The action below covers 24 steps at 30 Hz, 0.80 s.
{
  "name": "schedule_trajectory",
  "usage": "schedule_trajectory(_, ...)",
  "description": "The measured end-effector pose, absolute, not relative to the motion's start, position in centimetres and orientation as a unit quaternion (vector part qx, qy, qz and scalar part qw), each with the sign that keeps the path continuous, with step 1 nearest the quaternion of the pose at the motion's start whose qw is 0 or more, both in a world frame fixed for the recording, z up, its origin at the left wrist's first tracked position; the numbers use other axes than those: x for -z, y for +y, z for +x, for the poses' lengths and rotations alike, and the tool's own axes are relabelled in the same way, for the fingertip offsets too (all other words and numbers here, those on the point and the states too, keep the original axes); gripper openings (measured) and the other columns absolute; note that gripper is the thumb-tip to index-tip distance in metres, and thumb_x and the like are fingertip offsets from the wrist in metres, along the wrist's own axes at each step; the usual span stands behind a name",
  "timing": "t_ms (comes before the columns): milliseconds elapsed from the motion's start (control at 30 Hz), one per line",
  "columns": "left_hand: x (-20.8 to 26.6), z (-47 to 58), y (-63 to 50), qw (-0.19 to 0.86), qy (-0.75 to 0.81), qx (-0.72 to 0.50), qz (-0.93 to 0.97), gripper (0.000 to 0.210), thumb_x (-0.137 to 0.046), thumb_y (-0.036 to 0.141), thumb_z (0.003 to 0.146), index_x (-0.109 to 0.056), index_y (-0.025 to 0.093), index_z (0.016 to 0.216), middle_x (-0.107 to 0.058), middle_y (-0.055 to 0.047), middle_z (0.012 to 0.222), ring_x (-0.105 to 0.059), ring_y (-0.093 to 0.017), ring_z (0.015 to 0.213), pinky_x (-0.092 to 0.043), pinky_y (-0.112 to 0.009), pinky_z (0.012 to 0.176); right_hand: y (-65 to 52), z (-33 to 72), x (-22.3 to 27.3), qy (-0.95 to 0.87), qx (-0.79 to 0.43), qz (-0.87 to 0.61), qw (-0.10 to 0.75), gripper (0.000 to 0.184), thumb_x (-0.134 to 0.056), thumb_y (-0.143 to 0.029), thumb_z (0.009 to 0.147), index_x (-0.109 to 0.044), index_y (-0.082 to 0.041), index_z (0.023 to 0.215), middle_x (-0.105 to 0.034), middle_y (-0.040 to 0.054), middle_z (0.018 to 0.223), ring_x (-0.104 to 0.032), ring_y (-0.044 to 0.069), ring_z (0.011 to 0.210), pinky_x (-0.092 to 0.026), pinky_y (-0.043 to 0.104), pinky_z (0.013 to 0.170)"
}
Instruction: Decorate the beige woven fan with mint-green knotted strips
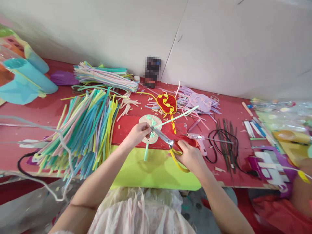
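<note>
Pinched in my left hand (143, 130) is a pale mint pipe cleaner (180, 116), its free length slanting up to the right. My right hand (188, 154) grips a pair of scissors (162, 135) with yellow handles, and the blade tips reach the pipe cleaner right beside my left fingers. Whether the blades touch it I cannot tell. Beneath lies a cream fan-shaped piece (153, 140) with mint decorations and a mint stem (146, 152), partly covered by my left hand. Beyond it rest a red fan-shaped piece (165, 109) edged in yellow and a lilac one (198, 101).
A large heap of coloured pipe cleaners (83, 130) spreads at left, with another bundle (104, 76) behind. To the right are a pink glue gun (201, 143), its black cord (215, 156) and dark sticks (227, 143). A yellow-green sheet (146, 175) covers the red table's (14, 136) front edge.
</note>
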State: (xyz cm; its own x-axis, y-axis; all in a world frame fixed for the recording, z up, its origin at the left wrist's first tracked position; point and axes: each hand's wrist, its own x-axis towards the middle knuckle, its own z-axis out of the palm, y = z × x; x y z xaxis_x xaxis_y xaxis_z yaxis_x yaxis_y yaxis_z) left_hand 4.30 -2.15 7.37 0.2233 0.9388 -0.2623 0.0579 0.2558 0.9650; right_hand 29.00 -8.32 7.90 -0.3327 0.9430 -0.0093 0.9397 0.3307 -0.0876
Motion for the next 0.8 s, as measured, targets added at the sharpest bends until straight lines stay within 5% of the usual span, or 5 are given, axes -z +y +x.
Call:
schedule_trajectory(467, -5.9, 4.3, -1.6, 0.61, 0.504, -0.368, 0.488, 0.017, -0.059, 0.028, 0.071, -0.051, 0.016, 0.061, -0.054, 0.003, 0.051, -0.052, -0.01, 0.05, -0.04, -0.022, 0.054, -8.2, 28.8, -7.3, -0.806, -0.083, -0.584, 0.039, 0.035, -0.052, -0.054, 0.083, -0.057, -0.02, 0.083, -0.068, 0.006, 0.079, -0.066, 0.021, 0.071, -0.031, 0.027, 0.057)
schedule_trajectory(800, -6.3, 7.2, 7.5, 0.634, 0.487, -0.352, 0.487, 0.018, -0.053, 0.01, 0.074, -0.051, 0.014, 0.056, -0.051, 0.002, 0.048, -0.048, -0.008, 0.043, -0.041, -0.023, 0.053, -1.8, 30.5, -8.7, -0.785, -0.045, -0.617, 0.022, 0.041, -0.045, -0.059, 0.085, -0.057, -0.021, 0.078, -0.068, 0.0065, 0.074, -0.065, 0.022, 0.068, -0.03, 0.027, 0.057)
